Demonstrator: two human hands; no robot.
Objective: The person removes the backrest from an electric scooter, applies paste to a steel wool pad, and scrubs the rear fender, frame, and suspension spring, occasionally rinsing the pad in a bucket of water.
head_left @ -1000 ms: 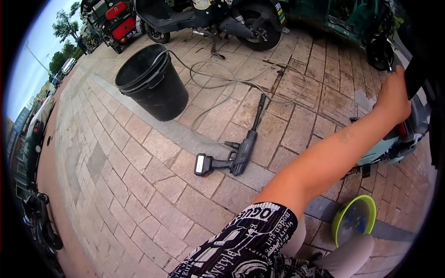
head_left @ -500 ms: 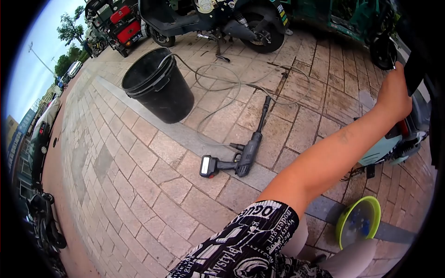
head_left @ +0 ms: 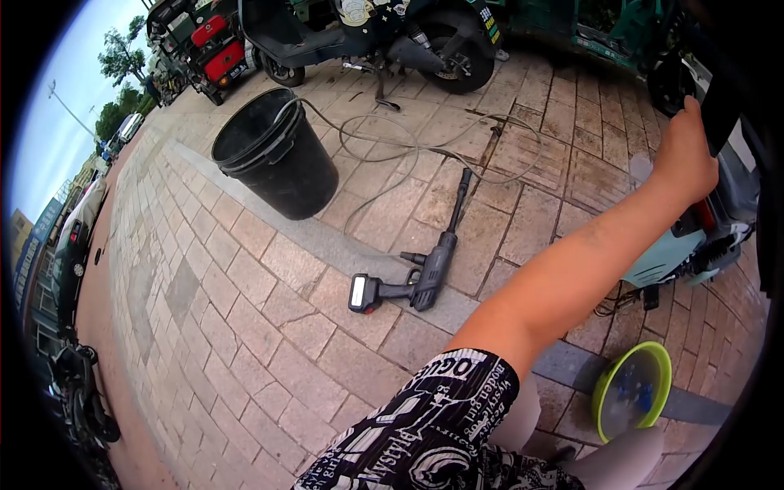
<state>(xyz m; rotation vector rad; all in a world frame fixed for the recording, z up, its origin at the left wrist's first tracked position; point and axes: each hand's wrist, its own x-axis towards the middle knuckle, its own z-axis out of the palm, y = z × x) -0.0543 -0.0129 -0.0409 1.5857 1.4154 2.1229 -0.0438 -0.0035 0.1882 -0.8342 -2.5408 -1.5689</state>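
Observation:
My left arm reaches across to the upper right. My left hand (head_left: 688,155) is closed at the edge of a flat dark thing (head_left: 720,114), too dark to make out, with most of the fingers hidden. Below the hand is a light green scooter (head_left: 665,257), partly behind my forearm. On the paving lies a black battery-powered spray gun (head_left: 429,278), its nozzle pointing away from me. A thin hose (head_left: 392,184) loops behind it and runs into a black bucket (head_left: 282,171). My right hand is out of view.
A yellow-green basin (head_left: 600,400) with blue bits inside stands by my knee. A dark scooter (head_left: 416,49) is parked at the back, a red three-wheeler (head_left: 219,53) to its left. A dark green vehicle (head_left: 600,49) stands at the back right. Motorbikes (head_left: 77,392) are at far left.
My left hand has shifted slightly up and to the left, and the dark thing beside it has moved too. The gun, bucket and hose lie as before; the view has turned a little.

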